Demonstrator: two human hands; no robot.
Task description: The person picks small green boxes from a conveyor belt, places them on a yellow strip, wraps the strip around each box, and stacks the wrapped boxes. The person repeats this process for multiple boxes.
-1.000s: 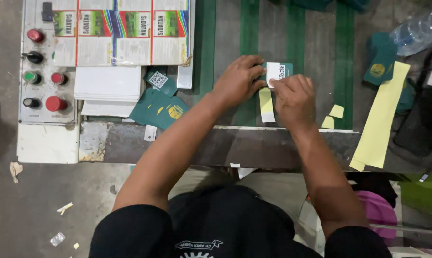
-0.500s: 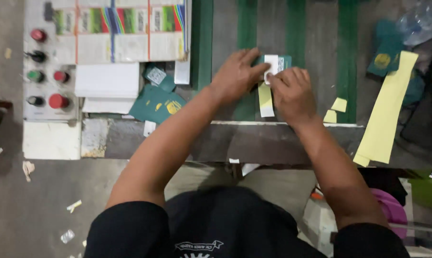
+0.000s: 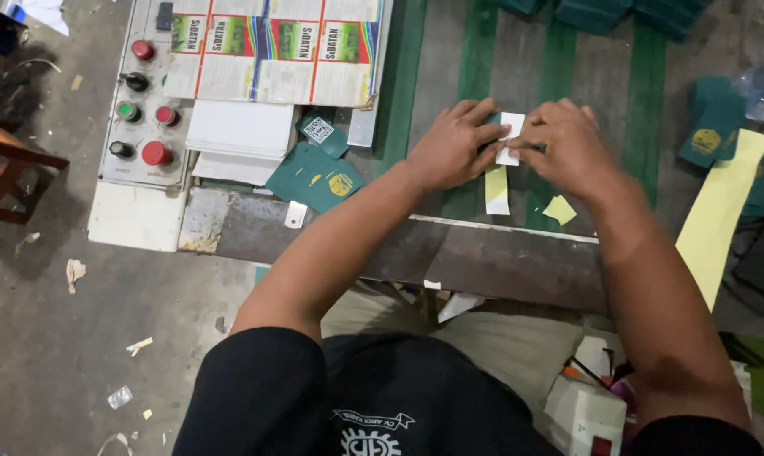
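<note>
My left hand [image 3: 449,145] and my right hand [image 3: 569,147] meet over a small white slip [image 3: 510,128] and both pinch it on the green-striped belt [image 3: 555,59]. A dark green piece shows between the fingers under the slip, mostly hidden. A pale yellow strip [image 3: 497,187] hangs down just below my hands. A small yellow scrap [image 3: 559,209] lies by my right wrist.
A pile of dark green cards [image 3: 314,175] lies to the left beside white sheets [image 3: 240,131] and printed flat cartons [image 3: 274,46]. A control panel with red, green and black buttons [image 3: 140,101] stands far left. A long yellow strip [image 3: 723,211] and more green cards [image 3: 709,135] lie right.
The view has shifted and my hands have closed in tighter over the white slip. The yellow strip still hangs below them.
</note>
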